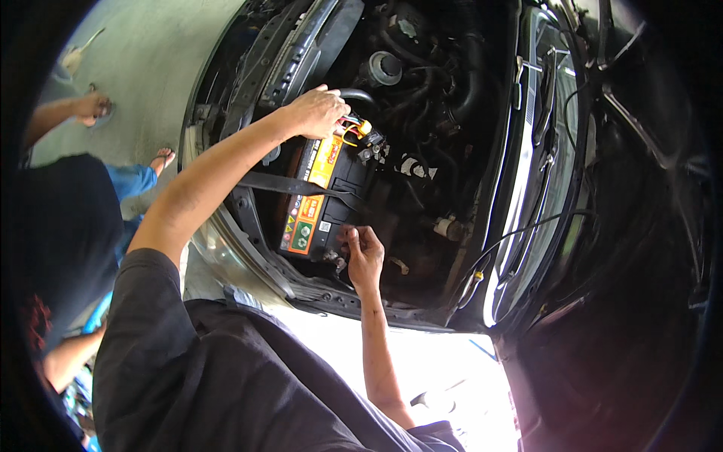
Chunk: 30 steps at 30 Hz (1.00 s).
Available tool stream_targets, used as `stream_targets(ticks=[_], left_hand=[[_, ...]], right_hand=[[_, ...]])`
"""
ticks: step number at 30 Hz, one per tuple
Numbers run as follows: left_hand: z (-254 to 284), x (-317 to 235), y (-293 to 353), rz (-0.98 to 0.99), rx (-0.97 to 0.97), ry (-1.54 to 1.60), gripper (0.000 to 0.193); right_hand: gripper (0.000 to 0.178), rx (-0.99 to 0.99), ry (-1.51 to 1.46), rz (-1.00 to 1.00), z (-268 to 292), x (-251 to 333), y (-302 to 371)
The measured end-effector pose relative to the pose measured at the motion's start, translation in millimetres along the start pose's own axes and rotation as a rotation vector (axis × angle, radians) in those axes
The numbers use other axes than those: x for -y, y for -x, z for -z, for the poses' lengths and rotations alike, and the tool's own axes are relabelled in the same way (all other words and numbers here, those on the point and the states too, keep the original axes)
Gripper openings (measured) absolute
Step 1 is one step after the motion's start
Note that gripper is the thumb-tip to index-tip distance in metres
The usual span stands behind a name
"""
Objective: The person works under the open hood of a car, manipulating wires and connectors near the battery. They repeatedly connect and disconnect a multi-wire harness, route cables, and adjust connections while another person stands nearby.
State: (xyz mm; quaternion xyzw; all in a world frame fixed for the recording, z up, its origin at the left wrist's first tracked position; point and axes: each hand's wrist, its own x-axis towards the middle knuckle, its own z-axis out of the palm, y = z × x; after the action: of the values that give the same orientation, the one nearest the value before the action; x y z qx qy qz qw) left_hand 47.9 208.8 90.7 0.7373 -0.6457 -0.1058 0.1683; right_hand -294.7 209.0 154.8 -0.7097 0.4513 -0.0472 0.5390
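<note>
A car battery (349, 177) with a black case and a yellow and orange label sits in the engine bay. A black strap (294, 184) runs across it. My left hand (318, 113) reaches over the battery's far end with bent fingers, beside a bundle of coloured wires (351, 126) and a yellow connector (365, 128); what its fingers grip is hidden. Over the near end, my right hand (364, 256) has thumb and fingers drawn together. Anything between them is too small to make out. A metal terminal clamp (334, 258) lies close by at the near corner.
Hoses and a round cap (385, 68) fill the bay beyond the battery. The windscreen edge and wipers (548, 143) are at the right, with the raised bonnet (625, 324) beyond. A person in a dark shirt (60, 226) stands at the left.
</note>
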Motion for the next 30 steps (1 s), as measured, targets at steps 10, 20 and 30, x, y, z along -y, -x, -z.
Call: stream_targets(ticks=[10, 20, 30], left_hand=[[1.2, 14.4, -7.9, 0.094, -0.164, 0.423, 0.029], [13.8, 35.6, -28.6, 0.031, 0.145, 0.694, 0.034], [13.2, 38.4, -47.9, 0.013, 0.365, 0.378, 0.065]], right_hand=[[0.024, -0.435, 0.305, 0.314, -115.9, 75.2, -122.3], [0.025, -0.515, 0.103, 0.124, -161.2, 85.4, -148.3], [0.018, -0.470, -0.377, 0.041, -168.4, 103.7, -148.8]])
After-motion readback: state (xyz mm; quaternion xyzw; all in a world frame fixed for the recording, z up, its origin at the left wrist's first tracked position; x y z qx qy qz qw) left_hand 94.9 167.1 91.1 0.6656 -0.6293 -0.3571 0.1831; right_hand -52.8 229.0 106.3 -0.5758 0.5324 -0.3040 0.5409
